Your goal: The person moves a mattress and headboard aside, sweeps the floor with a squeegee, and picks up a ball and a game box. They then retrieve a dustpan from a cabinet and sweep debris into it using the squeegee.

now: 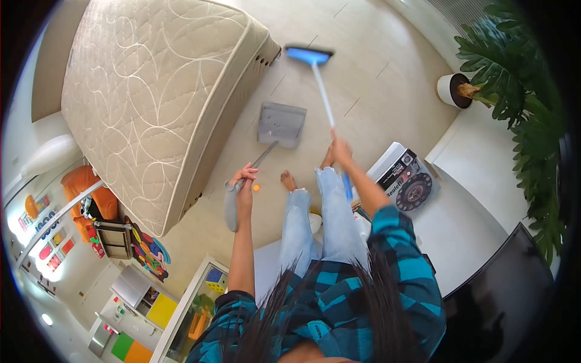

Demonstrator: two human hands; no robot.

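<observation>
My left hand [243, 176] is closed around the grey handle of a dustpan [281, 124], whose grey pan rests on the floor beside the mattress. In my right hand [341, 150] is the stick of a broom [323, 94], its fingers wrapped round it. The broom's blue head [310, 55] with dark bristles is at the floor near the mattress corner, farther out than the pan and apart from it. A small orange round thing [256, 187] lies on the floor by my left hand.
A beige mattress [151, 78] fills the left side. On the right are a boxed roulette game [408, 181], a potted plant [454, 91] and a dark screen [502, 296]. A glass-fronted cabinet [196, 302] stands at lower left. My bare feet [288, 180] are on the tiled floor.
</observation>
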